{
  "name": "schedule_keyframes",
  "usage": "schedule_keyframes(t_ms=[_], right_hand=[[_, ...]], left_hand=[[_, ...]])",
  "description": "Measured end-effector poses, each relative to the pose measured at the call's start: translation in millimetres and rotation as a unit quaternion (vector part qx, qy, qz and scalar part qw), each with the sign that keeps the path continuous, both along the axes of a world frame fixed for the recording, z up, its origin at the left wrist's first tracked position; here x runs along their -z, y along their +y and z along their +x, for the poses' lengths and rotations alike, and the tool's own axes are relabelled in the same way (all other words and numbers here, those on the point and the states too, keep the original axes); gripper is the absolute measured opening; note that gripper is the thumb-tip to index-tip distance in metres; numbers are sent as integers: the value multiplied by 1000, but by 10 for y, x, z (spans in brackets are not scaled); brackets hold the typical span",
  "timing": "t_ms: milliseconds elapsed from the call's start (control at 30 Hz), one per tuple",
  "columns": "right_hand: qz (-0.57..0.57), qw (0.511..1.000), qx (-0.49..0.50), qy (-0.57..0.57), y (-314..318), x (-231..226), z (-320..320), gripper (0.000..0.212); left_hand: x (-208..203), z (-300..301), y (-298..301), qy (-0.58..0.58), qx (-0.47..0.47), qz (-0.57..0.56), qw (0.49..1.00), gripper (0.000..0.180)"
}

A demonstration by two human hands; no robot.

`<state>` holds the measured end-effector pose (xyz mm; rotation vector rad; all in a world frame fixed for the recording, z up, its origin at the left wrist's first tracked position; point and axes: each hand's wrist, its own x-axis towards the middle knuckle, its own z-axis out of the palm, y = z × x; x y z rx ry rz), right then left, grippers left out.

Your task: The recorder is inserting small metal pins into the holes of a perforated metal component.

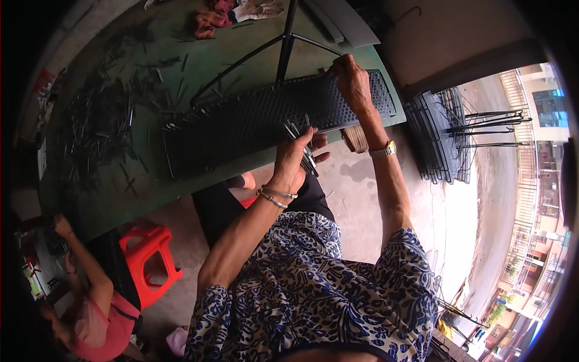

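Note:
A long black perforated panel (pixel 241 120) lies on the green table, rows of small holes across it. Several short, thin metal strips (pixel 309 158) stick out of my left hand (pixel 294 158), which grips them in a bundle by the panel's near edge. At the panel's far edge, toward its right end, my right hand (pixel 353 78) is closed with the fingers pinched downward. What it pinches, if anything, is hidden by the fingers. A black metal stand (pixel 284 57) with splayed legs rises behind the panel.
Dark thin strips (pixel 99 123) lie in a heap on the table's left (pixel 160 205). Gloves (pixel 256 8) lie at the back. A wooden block (pixel 354 139) shows under the panel. Black racks (pixel 437 136) are stacked at right. A red stool (pixel 151 265) and another person (pixel 105 320) are at lower left.

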<state>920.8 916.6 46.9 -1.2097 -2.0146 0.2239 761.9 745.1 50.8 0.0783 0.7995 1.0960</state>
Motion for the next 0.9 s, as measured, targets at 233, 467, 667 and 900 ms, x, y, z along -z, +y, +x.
schedule_keyframes(t_ms=[233, 467, 667, 900], right_hand=[[-15, 999, -31, -20, 63, -31, 54, 9], [10, 996, -76, -42, 85, -117, 61, 10], [3, 991, -104, -78, 138, -130, 125, 12], [-3, 988, -140, -66, 160, -140, 166, 8]], left_hand=[[46, -9, 2, -12, -1, 2, 1000, 15], [83, -22, 2, -25, 7, 1, 1000, 18], [72, -4, -2, -32, 8, -2, 999, 18], [28, 6, -22, -31, -1, -13, 999, 19]])
